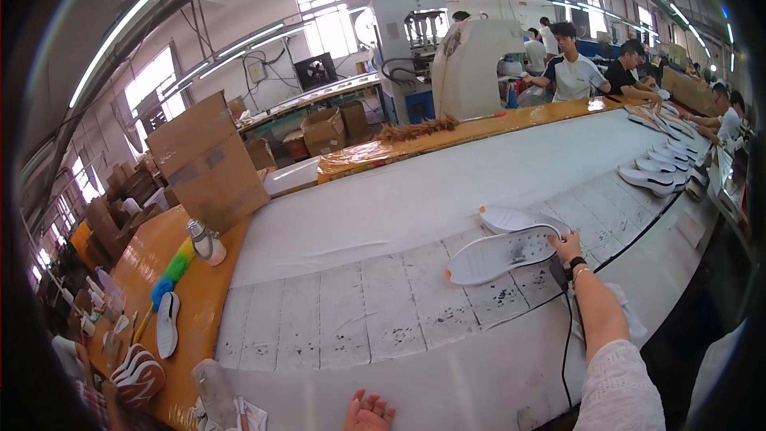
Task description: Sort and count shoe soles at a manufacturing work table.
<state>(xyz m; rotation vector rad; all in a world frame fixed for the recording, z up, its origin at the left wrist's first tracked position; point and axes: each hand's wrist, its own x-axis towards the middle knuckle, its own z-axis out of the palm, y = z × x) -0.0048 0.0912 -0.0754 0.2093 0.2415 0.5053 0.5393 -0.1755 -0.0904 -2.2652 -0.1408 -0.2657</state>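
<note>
On the white work surface, my right hand (567,247) reaches forward and grips the right end of a white shoe sole (499,256), with the thumb and fingers around its edge. A second white sole (515,219) lies just behind it, close to the same hand; whether my fingers touch that one too I cannot tell. Both soles have a small orange patch at the left tip. My left hand (369,413) is at the lower edge, palm up, fingers loosely curled and apart, with nothing in it.
More soles (654,168) are lined up at the far right, near several seated and standing people. A black cable (568,343) runs down from my right wrist. On the left stand a bottle (206,243), a cardboard box (203,164), a colourful duster (171,271) and another sole (167,326).
</note>
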